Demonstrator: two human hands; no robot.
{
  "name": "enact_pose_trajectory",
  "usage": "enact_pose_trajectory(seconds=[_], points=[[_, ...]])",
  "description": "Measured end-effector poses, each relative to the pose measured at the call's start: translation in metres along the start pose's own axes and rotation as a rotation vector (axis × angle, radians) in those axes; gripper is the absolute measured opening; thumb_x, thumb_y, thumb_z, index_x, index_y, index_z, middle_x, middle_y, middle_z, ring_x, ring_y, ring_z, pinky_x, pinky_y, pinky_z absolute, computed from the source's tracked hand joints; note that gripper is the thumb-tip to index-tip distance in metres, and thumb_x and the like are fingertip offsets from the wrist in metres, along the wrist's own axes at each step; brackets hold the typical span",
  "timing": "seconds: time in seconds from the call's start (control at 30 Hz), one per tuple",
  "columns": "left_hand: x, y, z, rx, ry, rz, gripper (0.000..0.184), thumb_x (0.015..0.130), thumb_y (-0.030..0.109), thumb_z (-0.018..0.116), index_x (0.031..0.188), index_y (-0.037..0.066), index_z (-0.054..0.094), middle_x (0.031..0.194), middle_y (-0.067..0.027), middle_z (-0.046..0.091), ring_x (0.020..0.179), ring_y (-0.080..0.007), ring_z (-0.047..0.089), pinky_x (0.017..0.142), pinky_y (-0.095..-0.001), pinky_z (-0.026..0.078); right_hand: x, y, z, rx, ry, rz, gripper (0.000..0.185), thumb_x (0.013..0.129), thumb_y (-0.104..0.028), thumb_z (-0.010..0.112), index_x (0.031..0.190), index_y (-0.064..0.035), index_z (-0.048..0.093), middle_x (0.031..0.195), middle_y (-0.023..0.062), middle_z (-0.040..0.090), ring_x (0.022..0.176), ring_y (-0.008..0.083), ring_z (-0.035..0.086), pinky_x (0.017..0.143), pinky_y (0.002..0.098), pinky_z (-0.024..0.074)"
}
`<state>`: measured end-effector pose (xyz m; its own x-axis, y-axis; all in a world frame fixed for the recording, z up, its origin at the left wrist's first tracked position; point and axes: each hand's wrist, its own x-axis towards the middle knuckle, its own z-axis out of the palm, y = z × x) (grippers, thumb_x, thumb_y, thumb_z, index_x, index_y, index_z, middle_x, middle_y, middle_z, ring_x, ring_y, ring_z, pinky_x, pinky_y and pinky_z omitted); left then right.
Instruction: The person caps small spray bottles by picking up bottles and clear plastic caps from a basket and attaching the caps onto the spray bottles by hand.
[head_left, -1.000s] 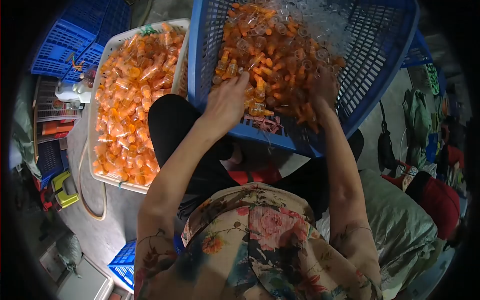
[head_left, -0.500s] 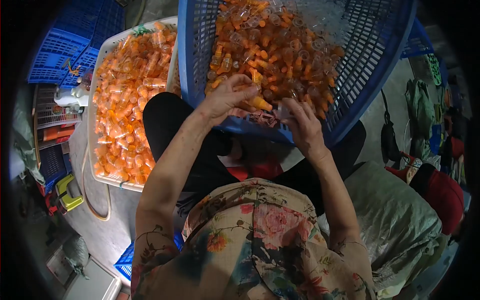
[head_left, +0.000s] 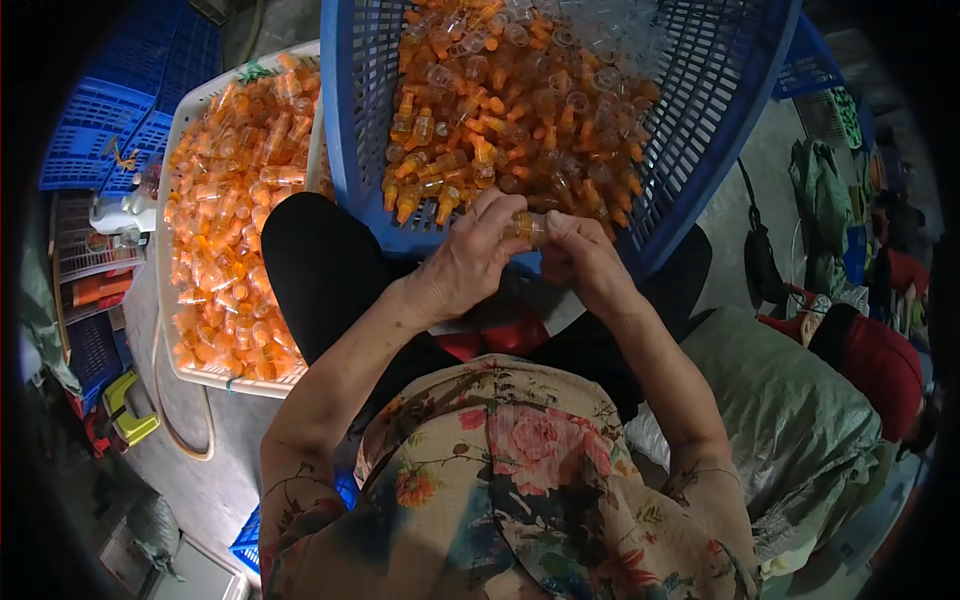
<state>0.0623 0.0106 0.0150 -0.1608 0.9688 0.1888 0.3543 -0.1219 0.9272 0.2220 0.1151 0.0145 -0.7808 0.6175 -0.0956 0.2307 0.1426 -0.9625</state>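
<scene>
My left hand is closed around a small clear plastic bottle with amber-orange colouring, held sideways above the near rim of the blue basket. From the other side my right hand pinches the bottle's right end with thumb and curled fingers. The fingers cover both ends, so I cannot tell whether a separate cap is there. Inside the blue basket just beyond my hands lie many small orange-tipped bottles and clear plastic cups or caps.
On my left stands a white basket full of orange bottles. Blue crates are stacked behind it. To my right lie a large grey-green sack and a person in red. A hose curves on the floor.
Both hands have come closer together and nearer to me, now meeting at the bottle. The clear plastic piece seen in my right fingers no longer shows. The view has shifted slightly.
</scene>
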Motion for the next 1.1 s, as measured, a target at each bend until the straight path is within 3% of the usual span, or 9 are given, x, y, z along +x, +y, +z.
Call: enact_pose_trajectory(seconds=[0.23,0.27,0.37,0.47,0.6,0.73,0.8,0.97,1.1], points=[[-0.020,0.002,-0.056,0.555,-0.053,0.328,0.047,0.078,-0.010,0.058,0.123,-0.001,0.047,0.130,-0.0186,0.045,0.111,-0.0359,0.053,0.091,-0.0397,0.047,0.017,0.019,-0.002,-0.042,-0.093,0.035,0.041,0.097,-0.038,0.051,0.114,-0.0012,0.056,0.089,0.0087,0.055,0.074,0.0231,0.059,0.063,0.0335,0.0474],[-0.024,0.001,-0.079,0.692,0.082,0.254,0.049,0.079,-0.007,0.060,0.125,0.000,0.047,0.133,-0.0193,0.043,0.112,-0.0359,0.052,0.093,-0.0406,0.045,0.028,0.027,-0.018,-0.718,0.150,-0.190,0.040,0.094,-0.035,0.055,0.119,-0.0043,0.055,0.107,0.0149,0.055,0.084,0.0314,0.060,0.068,0.0381,0.0492],[-0.029,0.008,-0.123,1.305,0.430,-0.001,0.063,0.077,0.005,0.069,0.134,0.003,0.044,0.139,-0.0221,0.039,0.119,-0.0368,0.047,0.099,-0.0433,0.041,0.051,0.054,-0.056,-1.063,0.208,-0.045,0.044,0.086,-0.029,0.063,0.121,-0.0035,0.054,0.123,0.0218,0.050,0.111,0.0359,0.052,0.091,0.0465,0.0448],[-0.017,-0.017,-0.092,0.944,0.423,0.037,0.068,0.080,0.017,0.072,0.136,-0.001,0.039,0.133,-0.0256,0.044,0.119,-0.0385,0.049,0.092,-0.0467,0.045,0.066,0.079,-0.063,-1.505,0.105,0.112,0.042,0.085,-0.025,0.063,0.120,-0.0041,0.054,0.123,0.0196,0.051,0.116,0.0358,0.048,0.097,0.0533,0.0371],[0.050,-0.048,-0.015,0.493,-0.007,-0.641,0.060,0.086,0.025,0.064,0.133,-0.003,0.039,0.124,-0.0270,0.050,0.114,-0.0399,0.051,0.089,-0.0455,0.045,0.067,0.088,-0.057,-1.360,0.157,0.075,0.039,0.087,-0.020,0.059,0.123,-0.0067,0.053,0.121,0.0167,0.055,0.115,0.0347,0.050,0.097,0.0554,0.0339],[0.066,-0.111,0.024,0.750,0.017,-0.546,0.055,0.086,0.021,0.061,0.132,0.000,0.041,0.122,-0.0257,0.051,0.114,-0.0392,0.050,0.090,-0.0442,0.044,0.035,0.064,-0.057,-0.649,0.049,0.038,0.034,0.092,-0.011,0.053,0.125,-0.0060,0.049,0.115,0.0169,0.059,0.103,0.0316,0.058,0.086,0.0425,0.0473],[0.061,-0.121,0.023,0.372,0.278,-0.357,0.051,0.087,0.017,0.058,0.133,0.002,0.042,0.123,-0.0252,0.051,0.115,-0.0378,0.050,0.093,-0.0417,0.043,0.017,0.051,-0.058,-0.549,0.122,0.044,0.033,0.091,-0.008,0.053,0.124,-0.0050,0.049,0.111,0.0167,0.059,0.099,0.0321,0.060,0.082,0.0391,0.0490],[0.035,-0.071,-0.013,-0.380,-0.057,-0.372,0.050,0.088,0.023,0.066,0.127,-0.002,0.048,0.094,-0.0054,0.061,0.076,-0.0141,0.058,0.066,-0.0261,0.049,0.011,0.032,-0.055,-0.589,0.172,-0.300,0.038,0.086,-0.002,0.059,0.123,-0.0045,0.048,0.104,0.0155,0.058,0.092,0.0337,0.059,0.077,0.0378,0.0501],[0.018,-0.037,-0.027,-0.779,-0.316,-0.598,0.040,0.093,0.023,0.062,0.126,0.003,0.050,0.103,-0.0065,0.059,0.084,-0.0063,0.058,0.056,-0.0174,0.043,0.008,-0.001,-0.035,-0.671,-0.039,-0.474,0.050,0.078,-0.002,0.067,0.124,-0.0034,0.047,0.103,0.0128,0.056,0.089,0.0318,0.058,0.077,0.0391,0.0479]])
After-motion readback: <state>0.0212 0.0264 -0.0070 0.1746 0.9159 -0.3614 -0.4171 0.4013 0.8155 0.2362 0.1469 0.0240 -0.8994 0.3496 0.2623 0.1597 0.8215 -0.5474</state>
